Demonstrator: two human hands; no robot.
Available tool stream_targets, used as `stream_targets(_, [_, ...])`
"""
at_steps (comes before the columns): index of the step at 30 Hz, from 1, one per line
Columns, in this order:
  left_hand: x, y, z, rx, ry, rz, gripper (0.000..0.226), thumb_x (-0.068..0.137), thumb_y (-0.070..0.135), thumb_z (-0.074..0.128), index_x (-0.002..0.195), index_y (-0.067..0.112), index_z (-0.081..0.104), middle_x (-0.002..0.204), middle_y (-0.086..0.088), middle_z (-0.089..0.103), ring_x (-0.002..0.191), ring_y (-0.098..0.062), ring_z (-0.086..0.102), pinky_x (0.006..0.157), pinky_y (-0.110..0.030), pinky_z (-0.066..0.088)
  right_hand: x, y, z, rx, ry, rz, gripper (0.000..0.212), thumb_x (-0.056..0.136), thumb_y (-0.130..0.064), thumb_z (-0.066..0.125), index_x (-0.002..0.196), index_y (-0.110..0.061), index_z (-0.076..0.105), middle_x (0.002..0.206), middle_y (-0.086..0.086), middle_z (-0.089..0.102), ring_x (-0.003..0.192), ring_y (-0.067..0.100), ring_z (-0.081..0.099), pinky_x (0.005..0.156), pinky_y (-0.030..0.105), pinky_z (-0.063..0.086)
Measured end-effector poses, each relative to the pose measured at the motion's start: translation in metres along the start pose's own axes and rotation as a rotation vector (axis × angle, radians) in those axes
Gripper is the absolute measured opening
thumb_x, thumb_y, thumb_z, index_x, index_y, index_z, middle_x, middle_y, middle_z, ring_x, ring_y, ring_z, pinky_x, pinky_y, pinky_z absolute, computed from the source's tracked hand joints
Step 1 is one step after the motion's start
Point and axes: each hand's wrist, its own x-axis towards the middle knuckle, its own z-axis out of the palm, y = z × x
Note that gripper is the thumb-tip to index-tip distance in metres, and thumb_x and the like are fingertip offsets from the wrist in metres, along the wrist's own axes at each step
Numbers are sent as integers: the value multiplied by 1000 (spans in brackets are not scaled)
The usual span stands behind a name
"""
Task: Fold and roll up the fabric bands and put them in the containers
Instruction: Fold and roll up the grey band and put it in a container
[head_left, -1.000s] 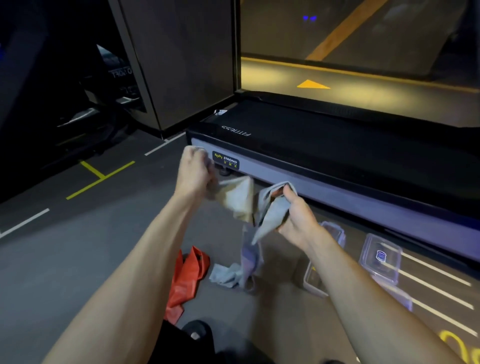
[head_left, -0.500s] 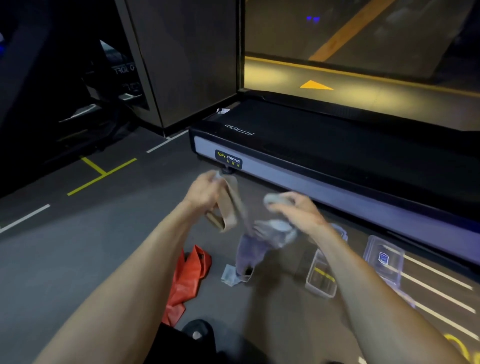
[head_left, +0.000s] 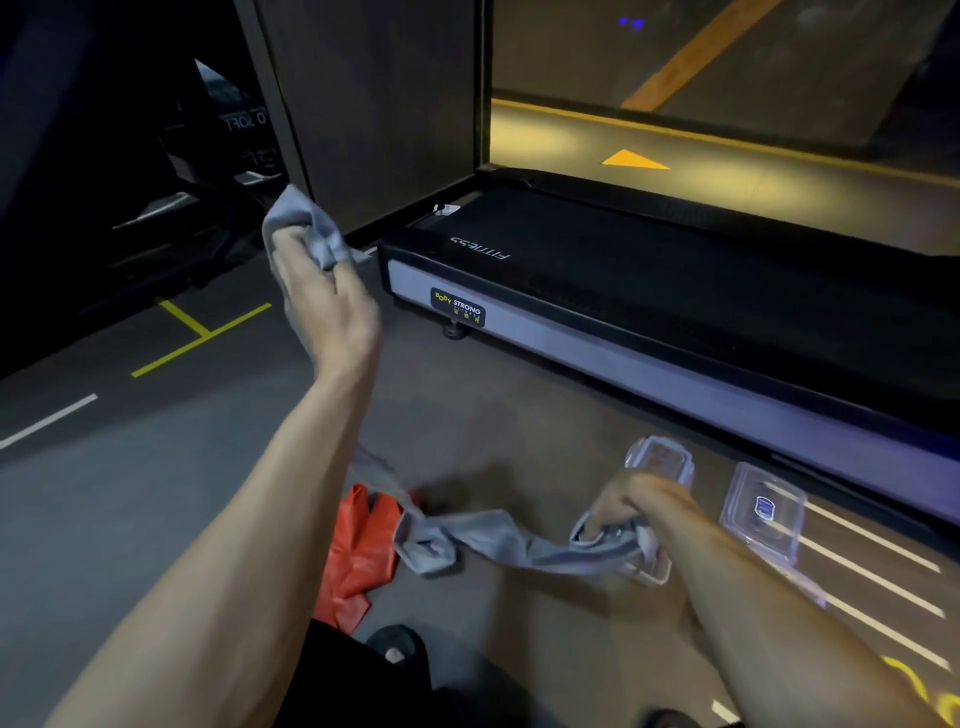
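Observation:
A long grey fabric band (head_left: 493, 545) stretches between my two hands and sags to the floor in the middle. My left hand (head_left: 322, 296) is raised at the upper left and grips one bunched end of the band. My right hand (head_left: 639, 504) is low on the right, gripping the other end right over an open clear container (head_left: 652, 571). A red band (head_left: 358, 551) lies crumpled on the floor under my left forearm. A second clear container with a lid (head_left: 763, 514) stands further right.
A black treadmill deck (head_left: 675, 291) with a grey side rail runs across the floor behind the containers. Another clear lid (head_left: 662, 457) lies just behind my right hand. White and yellow lines mark the dark floor. My knees show at the bottom edge.
My hands have moved far apart: the left rose up and to the left, the right dropped to the open container. The grey band is now pulled out long between them.

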Motion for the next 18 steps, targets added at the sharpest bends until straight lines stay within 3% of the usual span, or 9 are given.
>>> stream_targets(2, [-4, 6, 0, -86, -124, 62, 14, 96, 33, 45, 99, 20, 43, 95, -11, 51, 82, -21, 50, 74, -38, 45, 6, 2, 8, 180, 6, -37, 33, 98, -24, 58, 125, -10, 69, 117, 8, 70, 93, 18, 52, 79, 27, 53])
stream_targets(3, [-7, 5, 2, -107, -217, 55, 9, 97, 31, 48, 97, 24, 42, 89, -8, 54, 78, -21, 54, 71, -38, 49, 5, 2, 10, 198, -7, -62, 37, 98, -27, 57, 129, -11, 67, 128, 9, 68, 97, 18, 54, 86, 27, 50])
stream_targets(5, [-14, -2, 7, -60, -405, -28, 13, 95, 26, 53, 93, 30, 41, 80, -3, 59, 71, -27, 61, 66, -41, 56, 16, -3, 11, 223, -126, -143, 42, 91, -38, 60, 127, -18, 70, 126, 3, 71, 106, 19, 64, 97, 31, 51])
stream_targets(8, [-28, -18, 12, -20, -636, -242, 28, 89, 16, 54, 103, 40, 48, 96, -6, 68, 69, -29, 70, 54, -37, 55, 8, -20, 0, 737, -42, -253, 23, 102, -32, 58, 102, -19, 77, 92, 5, 76, 87, 16, 71, 74, 24, 51])
stream_targets(11, [-50, -15, 15, -76, -712, -362, 49, 94, -11, 44, 134, 16, 53, 106, -3, 63, 59, -2, 63, 47, -19, 50, -8, -35, -20, 1391, 44, -324, 34, 109, -31, 47, 93, -9, 68, 79, 10, 71, 51, 8, 65, 49, 18, 51])
stream_targets(12, [-53, -13, 16, -108, -702, -377, 50, 94, -18, 41, 134, 9, 54, 106, 0, 59, 57, 2, 63, 49, -15, 51, -15, -41, -28, 1624, 27, -381, 35, 110, -30, 44, 100, -6, 67, 85, 12, 70, 54, 10, 68, 53, 22, 56])
stream_targets(14, [-51, -6, 21, -207, -671, -370, 51, 90, -23, 45, 127, 8, 61, 111, 2, 58, 77, -1, 70, 65, -20, 57, -32, -51, -49, 1976, 51, -537, 31, 110, -28, 42, 111, -9, 67, 97, 8, 71, 76, 13, 72, 81, 30, 59])
stream_targets(16, [-41, 9, 29, -239, -619, -165, 50, 87, -15, 54, 124, 17, 66, 119, 7, 63, 108, -10, 66, 89, -26, 53, -49, -56, -73, 2143, 135, -678, 23, 110, -27, 43, 110, -19, 65, 110, 4, 72, 98, 14, 69, 102, 36, 51])
stream_targets(18, [-34, 30, 35, -311, -592, 7, 52, 88, -10, 55, 124, 25, 64, 122, 14, 63, 114, -6, 62, 95, -25, 50, -63, -56, -92, 2179, 148, -793, 31, 109, -32, 46, 128, -13, 60, 130, 9, 68, 119, 21, 66, 109, 41, 49])
